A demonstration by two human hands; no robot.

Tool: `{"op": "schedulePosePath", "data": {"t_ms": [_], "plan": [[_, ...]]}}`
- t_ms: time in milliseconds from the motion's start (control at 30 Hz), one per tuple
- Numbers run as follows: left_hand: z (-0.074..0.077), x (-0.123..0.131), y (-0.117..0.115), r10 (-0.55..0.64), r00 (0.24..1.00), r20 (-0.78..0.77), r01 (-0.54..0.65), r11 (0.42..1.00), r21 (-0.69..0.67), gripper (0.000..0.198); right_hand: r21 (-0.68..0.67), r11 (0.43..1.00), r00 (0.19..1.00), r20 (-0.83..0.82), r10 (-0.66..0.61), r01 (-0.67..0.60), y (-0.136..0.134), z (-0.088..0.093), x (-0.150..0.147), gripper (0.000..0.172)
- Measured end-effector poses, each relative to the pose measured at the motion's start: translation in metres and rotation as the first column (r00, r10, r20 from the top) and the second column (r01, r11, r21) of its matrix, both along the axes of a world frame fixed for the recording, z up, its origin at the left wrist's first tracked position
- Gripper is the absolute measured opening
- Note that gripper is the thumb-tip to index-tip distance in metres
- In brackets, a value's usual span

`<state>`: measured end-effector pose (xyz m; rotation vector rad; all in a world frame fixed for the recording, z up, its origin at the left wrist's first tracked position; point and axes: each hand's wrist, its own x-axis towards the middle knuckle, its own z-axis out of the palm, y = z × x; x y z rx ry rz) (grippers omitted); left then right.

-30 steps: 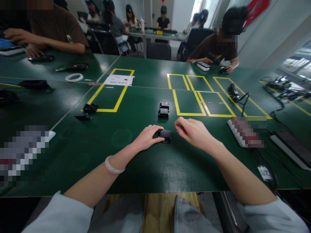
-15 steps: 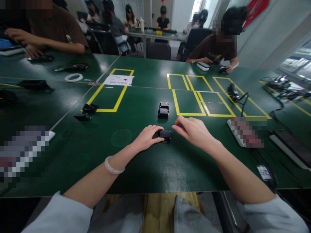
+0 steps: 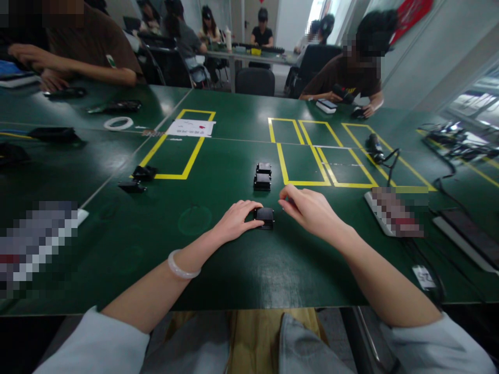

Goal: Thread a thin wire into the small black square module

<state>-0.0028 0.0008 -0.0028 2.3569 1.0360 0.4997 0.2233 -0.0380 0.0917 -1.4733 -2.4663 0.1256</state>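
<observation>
On the green tabletop, a small black box-shaped part [image 3: 265,217] lies flat with thin edges sticking out at its sides. My left hand [image 3: 238,221] grips it from the left, thumb at the near edge and fingers at the far one. Just to its right hovers my right hand [image 3: 306,205], fingers curled and tips pressed together in a pinch. Whatever that pinch may contain is hidden. Beyond my hands stand two similar black parts [image 3: 263,179], one behind the other.
Two black pieces [image 3: 132,186] lie to the left by yellow tape outlines [image 3: 170,177]. A white tape roll [image 3: 118,123] and paper sheet [image 3: 191,128] are farther back. Screened devices flank my arms, and a cabled black device [image 3: 375,147] is at right. Co-workers sit across the table.
My right hand has shifted very slightly right, and its fingertips have curled a little. The left hand and the black part under it have stayed in place.
</observation>
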Motion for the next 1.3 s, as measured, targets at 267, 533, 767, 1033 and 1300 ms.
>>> {"op": "schedulePosePath", "data": {"t_ms": [267,533,767,1033,1300], "plan": [[0.0003,0.0004,-0.0003,0.001,1.0,0.003,-0.001,1.0,0.014,0.038,0.014,1.0,1.0,-0.018,-0.017,0.017,-0.0003,-0.001,0.0,0.02],[-0.0009,0.0003,0.0,0.007,1.0,0.004,-0.007,1.0,0.013,0.038,0.035,0.999,0.998,-0.06,-0.022,0.024,-0.0005,-0.0036,0.0002,0.019],[0.0016,0.0005,-0.0013,0.005,1.0,0.005,-0.005,1.0,0.014,0.038,0.026,0.999,0.999,-0.037,-0.03,0.031,-0.0002,-0.0025,0.0016,0.02],[-0.001,0.0001,-0.0002,0.01,1.0,0.005,-0.01,1.0,0.018,0.038,0.022,0.999,0.997,-0.07,-0.026,0.028,-0.0019,-0.0023,0.0005,0.019],[0.0018,0.0008,-0.0018,0.009,1.0,0.009,-0.009,1.0,0.013,0.038,0.03,0.999,0.998,-0.055,-0.038,0.039,0.0011,-0.0059,0.0022,0.019]]}}
